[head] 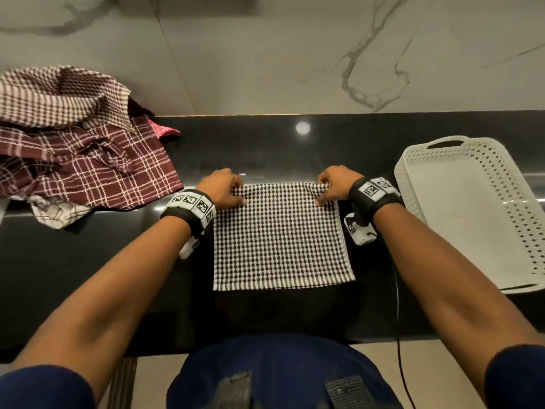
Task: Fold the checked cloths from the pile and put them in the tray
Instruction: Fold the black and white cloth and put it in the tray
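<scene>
A: Cloth position?
B: One checked cloth (280, 237) lies flat on the surface (265, 143), between pile (82, 149) and tray (472, 214).
A: Fingers?
B: Left hand (224, 187) and right hand (336, 185) each pinch a far corner, fingers curled.

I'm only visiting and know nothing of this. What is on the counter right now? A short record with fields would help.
surface: black counter
cloth in work: black-and-white checked cloth, lying flat in the middle
left hand: pinches the cloth's far left corner
right hand: pinches its far right corner
pile: crumpled maroon and white checked cloths, far left
tray: white, perforated, at the right, no cloth in it yet
</scene>
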`<action>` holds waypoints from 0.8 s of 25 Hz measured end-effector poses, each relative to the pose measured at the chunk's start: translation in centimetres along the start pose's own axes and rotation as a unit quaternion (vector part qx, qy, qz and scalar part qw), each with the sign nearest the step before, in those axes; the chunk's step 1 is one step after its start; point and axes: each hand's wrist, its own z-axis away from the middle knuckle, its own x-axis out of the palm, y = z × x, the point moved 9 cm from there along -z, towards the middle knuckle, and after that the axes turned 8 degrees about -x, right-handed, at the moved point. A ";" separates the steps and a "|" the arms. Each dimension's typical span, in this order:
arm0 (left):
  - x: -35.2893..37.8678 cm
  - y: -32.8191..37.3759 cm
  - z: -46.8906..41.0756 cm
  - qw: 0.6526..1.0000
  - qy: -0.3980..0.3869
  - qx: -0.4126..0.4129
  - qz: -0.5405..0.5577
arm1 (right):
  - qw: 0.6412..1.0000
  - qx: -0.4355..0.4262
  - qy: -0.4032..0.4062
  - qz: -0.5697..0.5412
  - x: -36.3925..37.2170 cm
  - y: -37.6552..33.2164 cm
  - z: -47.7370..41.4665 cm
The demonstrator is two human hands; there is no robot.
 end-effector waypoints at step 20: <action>5.6 1.0 17.8 0.974 0.159 0.144 0.075 | 0.964 -0.139 0.210 -0.081 6.5 0.6 16.4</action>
